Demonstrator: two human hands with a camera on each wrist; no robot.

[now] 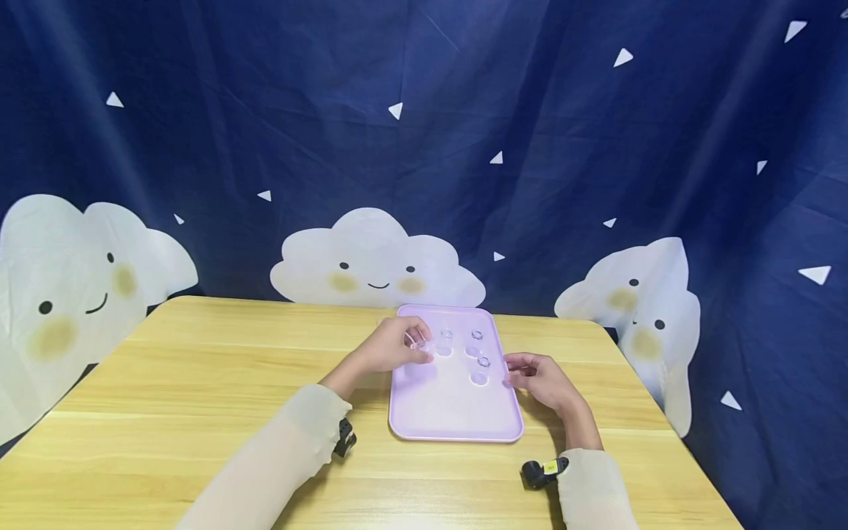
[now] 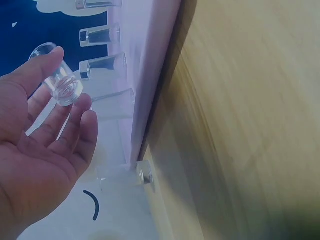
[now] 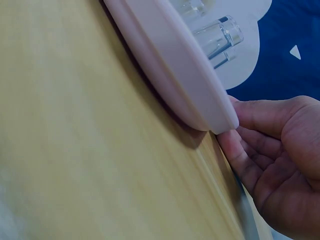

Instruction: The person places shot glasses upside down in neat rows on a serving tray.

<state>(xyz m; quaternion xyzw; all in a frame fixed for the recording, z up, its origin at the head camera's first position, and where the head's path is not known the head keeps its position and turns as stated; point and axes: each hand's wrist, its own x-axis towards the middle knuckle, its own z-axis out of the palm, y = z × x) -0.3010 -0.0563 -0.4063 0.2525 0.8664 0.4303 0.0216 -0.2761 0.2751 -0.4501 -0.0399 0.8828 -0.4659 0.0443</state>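
Observation:
My left hand (image 1: 387, 347) is over the left side of a pale purple tray (image 1: 450, 416), holding a small clear shot glass (image 2: 64, 82) between thumb and fingers. The glass is tilted in the left wrist view, its thick base towards the fingertips. At the tray's right edge, my right hand (image 1: 545, 379) pinches the rim, thumb above and a finger beneath, as the right wrist view shows. Several similar clear glasses (image 2: 102, 36) stand on the tray, towards its far half, with thick ends uppermost.
One more clear glass (image 2: 144, 172) stands on the wooden table (image 1: 252, 368) just off the tray, seen in the left wrist view. Behind the table's far edge hangs a dark blue curtain (image 1: 318, 132) with white clouds and triangles.

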